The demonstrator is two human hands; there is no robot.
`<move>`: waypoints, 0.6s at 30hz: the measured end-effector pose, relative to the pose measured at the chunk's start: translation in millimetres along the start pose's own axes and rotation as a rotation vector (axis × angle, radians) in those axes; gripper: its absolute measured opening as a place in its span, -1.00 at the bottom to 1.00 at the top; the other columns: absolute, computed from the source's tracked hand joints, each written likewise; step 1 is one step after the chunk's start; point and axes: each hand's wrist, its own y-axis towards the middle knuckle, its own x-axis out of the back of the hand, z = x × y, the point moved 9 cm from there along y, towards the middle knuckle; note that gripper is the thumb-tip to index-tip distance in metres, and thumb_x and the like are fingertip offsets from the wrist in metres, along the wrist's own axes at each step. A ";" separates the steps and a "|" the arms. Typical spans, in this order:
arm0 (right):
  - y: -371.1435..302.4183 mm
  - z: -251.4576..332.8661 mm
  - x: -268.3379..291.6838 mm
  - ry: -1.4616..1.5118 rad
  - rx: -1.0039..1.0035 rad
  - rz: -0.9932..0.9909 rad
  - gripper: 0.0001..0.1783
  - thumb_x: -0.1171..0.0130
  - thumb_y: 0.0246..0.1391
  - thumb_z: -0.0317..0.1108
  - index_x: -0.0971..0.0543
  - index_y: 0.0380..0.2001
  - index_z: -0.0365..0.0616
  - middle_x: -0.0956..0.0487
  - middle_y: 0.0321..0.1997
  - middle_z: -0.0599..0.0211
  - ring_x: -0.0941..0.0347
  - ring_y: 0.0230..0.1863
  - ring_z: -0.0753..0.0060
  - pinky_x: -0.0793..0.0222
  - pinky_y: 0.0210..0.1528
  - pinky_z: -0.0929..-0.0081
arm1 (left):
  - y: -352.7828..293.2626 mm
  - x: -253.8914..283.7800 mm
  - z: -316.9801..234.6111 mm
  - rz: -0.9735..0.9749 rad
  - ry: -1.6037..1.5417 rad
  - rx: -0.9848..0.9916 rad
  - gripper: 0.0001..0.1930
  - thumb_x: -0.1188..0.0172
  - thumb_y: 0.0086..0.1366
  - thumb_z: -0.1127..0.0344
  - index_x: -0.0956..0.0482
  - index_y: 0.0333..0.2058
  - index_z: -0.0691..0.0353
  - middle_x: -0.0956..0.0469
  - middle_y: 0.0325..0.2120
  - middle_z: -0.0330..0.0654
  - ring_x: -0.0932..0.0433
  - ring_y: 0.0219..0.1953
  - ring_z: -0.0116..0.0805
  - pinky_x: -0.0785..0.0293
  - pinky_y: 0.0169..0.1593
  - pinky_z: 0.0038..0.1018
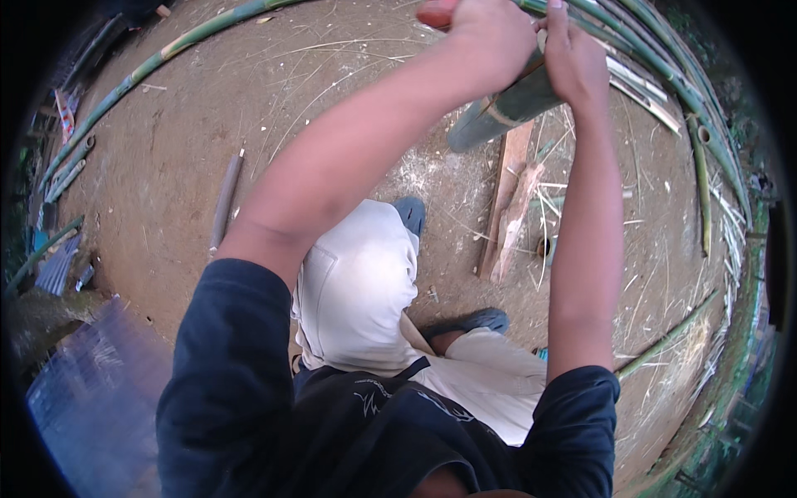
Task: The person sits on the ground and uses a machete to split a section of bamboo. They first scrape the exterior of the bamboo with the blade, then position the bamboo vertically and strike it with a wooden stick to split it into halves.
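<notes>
While split strips (650, 108) litter the dirt ground (187, 158), the left hand (498, 40) curls around a red handle (436, 13). Right hand (579, 66) touches green bamboo (528, 98); cannot tell finger spread.

The thick green bamboo tube (526, 101) looks smooth; the flat reddish-brown wooden plank (506, 174) is matt, the pale elongated wood chunk (519, 206) rough. White trousers (357, 257) and black short-sleeved shirt (365, 440) are matt cloth; the brown earth ground (178, 174) looks gritty.
</notes>
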 end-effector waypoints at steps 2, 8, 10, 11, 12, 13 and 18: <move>-4.3 -11.8 1.9 0.077 -0.003 -0.051 -0.22 0.30 0.41 0.18 -0.69 -0.47 -0.21 -0.65 -0.48 0.03 -0.59 -0.27 -0.06 -0.40 -0.11 0.15 | -13.1 -23.3 -0.1 -0.031 0.172 -0.050 -0.71 -0.27 0.24 0.22 -0.73 -0.08 0.11 -0.73 -0.23 -0.23 -0.72 -0.16 -0.19 -0.63 -0.19 -0.26; 20.6 -34.8 5.8 0.293 0.019 -0.091 -0.27 0.30 0.44 0.11 -0.67 -0.47 -0.22 -0.52 -0.59 0.25 -0.45 -0.45 0.32 -0.32 -0.26 0.30 | -42.6 -143.7 66.9 -0.131 -0.113 0.233 -0.82 -0.27 0.17 0.29 -0.74 -0.31 0.24 -0.66 -0.47 0.05 -0.71 -0.35 -0.03 -0.62 -0.27 -0.15; 6.0 -47.5 25.8 0.232 0.024 -0.111 -0.29 0.29 0.45 0.09 -0.66 -0.46 -0.21 -0.48 -0.61 0.27 -0.41 -0.48 0.38 -0.30 -0.28 0.33 | -28.0 -145.1 50.5 -0.039 -0.252 0.163 -0.84 -0.30 0.14 0.32 -0.69 -0.37 0.28 -0.64 -0.50 0.13 -0.68 -0.38 0.08 -0.60 -0.28 -0.12; -6.4 -56.9 28.3 0.292 -0.059 -0.074 -0.29 0.30 0.44 0.07 -0.65 -0.48 -0.22 -0.45 -0.64 0.26 -0.39 -0.51 0.33 -0.30 -0.29 0.27 | -31.8 -151.2 33.1 0.002 -0.310 0.103 -0.84 -0.30 0.13 0.31 -0.68 -0.37 0.29 -0.64 -0.50 0.15 -0.67 -0.38 0.10 -0.60 -0.27 -0.11; -10.5 -53.4 34.1 0.262 -0.067 -0.009 -0.34 0.23 0.44 0.06 -0.65 -0.44 -0.22 -0.49 -0.58 0.25 -0.41 -0.44 0.32 -0.31 -0.24 0.23 | -31.5 -149.9 26.8 0.019 -0.341 0.046 -0.84 -0.31 0.13 0.31 -0.67 -0.38 0.30 -0.63 -0.51 0.16 -0.67 -0.38 0.12 -0.59 -0.27 -0.10; -11.6 -52.1 38.0 0.232 -0.073 0.055 -0.39 0.17 0.44 0.05 -0.65 -0.40 -0.22 -0.53 -0.52 0.23 -0.43 -0.37 0.31 -0.32 -0.19 0.19 | -29.7 -149.2 22.0 0.036 -0.370 -0.009 -0.83 -0.32 0.12 0.31 -0.66 -0.38 0.31 -0.63 -0.51 0.17 -0.66 -0.39 0.14 -0.59 -0.26 -0.09; -47.2 -117.7 79.8 0.317 -0.076 -0.558 -0.41 0.32 0.47 -0.09 -0.70 -0.13 -0.19 -0.70 -0.13 0.07 -0.60 -0.07 0.22 -0.44 0.04 0.31 | -20.1 -161.1 10.2 0.091 -0.486 0.000 -0.80 -0.33 0.10 0.31 -0.64 -0.36 0.32 -0.65 -0.44 0.15 -0.66 -0.30 0.14 -0.57 -0.17 -0.07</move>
